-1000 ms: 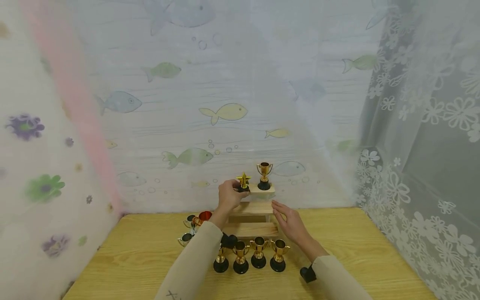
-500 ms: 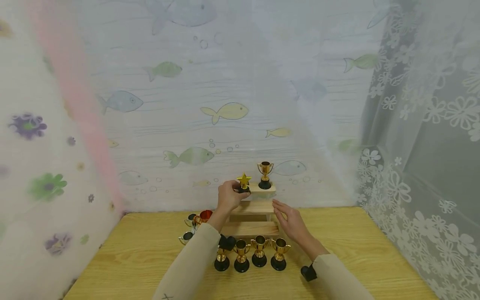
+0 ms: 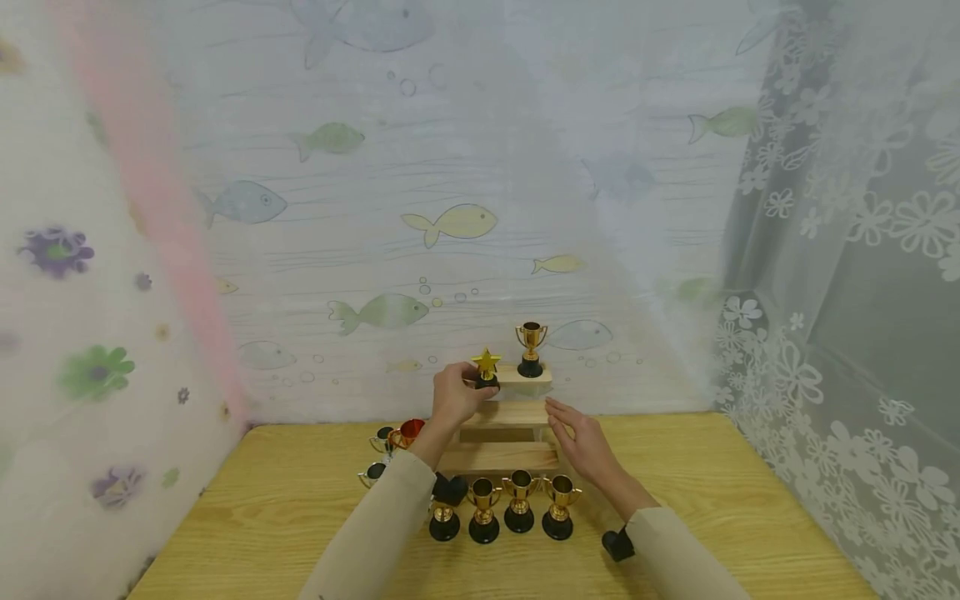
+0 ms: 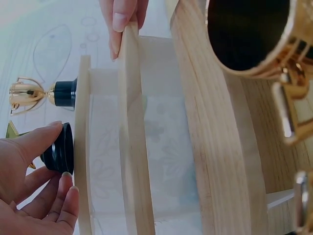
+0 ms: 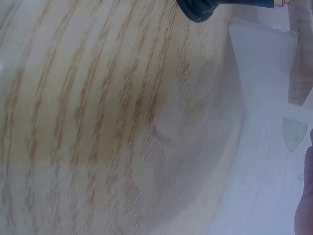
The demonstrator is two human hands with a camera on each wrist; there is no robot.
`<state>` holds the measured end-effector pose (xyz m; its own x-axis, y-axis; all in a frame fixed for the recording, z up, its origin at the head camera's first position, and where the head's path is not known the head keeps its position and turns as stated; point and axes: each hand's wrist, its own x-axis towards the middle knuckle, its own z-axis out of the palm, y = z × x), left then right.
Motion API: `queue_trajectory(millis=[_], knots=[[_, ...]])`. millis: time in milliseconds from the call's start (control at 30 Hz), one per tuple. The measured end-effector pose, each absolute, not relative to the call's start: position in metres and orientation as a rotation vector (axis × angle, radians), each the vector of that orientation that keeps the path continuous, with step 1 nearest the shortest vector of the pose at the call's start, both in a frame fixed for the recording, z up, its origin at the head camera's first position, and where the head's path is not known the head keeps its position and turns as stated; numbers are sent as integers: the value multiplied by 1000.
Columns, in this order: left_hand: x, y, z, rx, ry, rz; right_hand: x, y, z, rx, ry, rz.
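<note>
My left hand (image 3: 454, 396) pinches the black base of a gold star trophy (image 3: 487, 364) between thumb and fingers, at the left of a wooden step stand's (image 3: 517, 412) top step. In the left wrist view the base (image 4: 58, 149) is right against that step, its star mostly behind the thumb. Farther right on the same step stands a gold cup trophy (image 3: 531, 336), upright. My right hand (image 3: 581, 442) has fairly straight fingers touching the middle step's right end; the left wrist view shows its fingertips (image 4: 120, 22) around that end.
In front of the stand, several gold cup trophies (image 3: 519, 500) stand in a row on the wood-grain table (image 3: 675, 500). A red cup (image 3: 407, 432) and silver cups (image 3: 372, 474) are at the left, partly behind the left forearm. A fish-patterned curtain (image 3: 465, 150) hangs behind.
My left hand and the star trophy have shifted very slightly left and down. The right hand stays at the middle step's end.
</note>
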<state>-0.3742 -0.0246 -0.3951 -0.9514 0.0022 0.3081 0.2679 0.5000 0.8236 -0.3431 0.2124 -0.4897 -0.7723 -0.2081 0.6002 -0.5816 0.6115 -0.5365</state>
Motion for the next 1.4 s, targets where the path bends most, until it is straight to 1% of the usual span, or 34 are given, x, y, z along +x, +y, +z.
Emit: queue_trajectory(millis=[733, 1400], knots=[[-358, -35, -401, -290, -2471, -1405, -342, 212, -490, 611, -2376, 1046], [-333, -43, -404, -392, -2446, -1419, -342, 211, -489, 603, -2369, 1028]])
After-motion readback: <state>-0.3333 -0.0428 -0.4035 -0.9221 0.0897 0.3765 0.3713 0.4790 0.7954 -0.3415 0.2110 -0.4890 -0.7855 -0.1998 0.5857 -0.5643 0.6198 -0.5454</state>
